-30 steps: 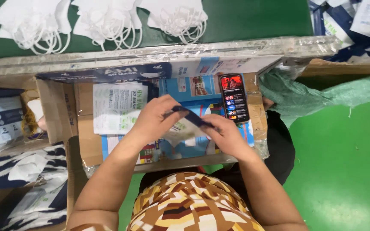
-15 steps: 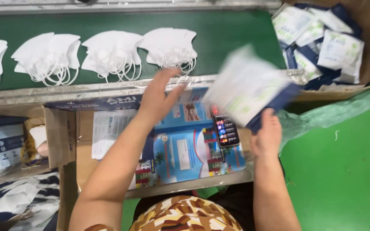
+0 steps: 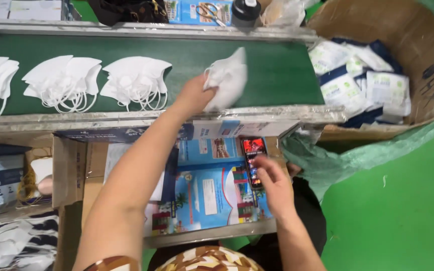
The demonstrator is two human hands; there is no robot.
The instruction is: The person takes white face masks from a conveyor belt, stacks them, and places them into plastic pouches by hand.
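At a packing station, a person's left hand [image 3: 193,95] closes around a small stack of white face masks [image 3: 227,78] at the near edge of the green conveyor belt [image 3: 277,70], fingers and thumb pinched on the stack's left end as it lifts slightly off the belt. Half a second earlier this hand was only reaching up to the belt's metal rim, and the right hand held a filled packet aloft; that packet is now out of the hand, which points to one pack finished and a fresh stack being picked for the next. The right hand [image 3: 272,183] has dropped back to the lap tray [image 3: 212,233], fingers loosely spread and holding nothing, its tips resting on or just over a phone [image 3: 253,160] with a lit screen near the tray's far right corner. Blue printed packaging sheets [image 3: 209,193] lie flat across the tray. Three more mask stacks [image 3: 135,80] wait further left along the belt. Past the belt's right end, a large cardboard box [image 3: 418,55] lined with green plastic holds a heap of sealed white-and-blue packets [image 3: 372,85]. Scissors [image 3: 211,11] and a dark bottle [image 3: 246,10] sit beyond the belt's far edge.
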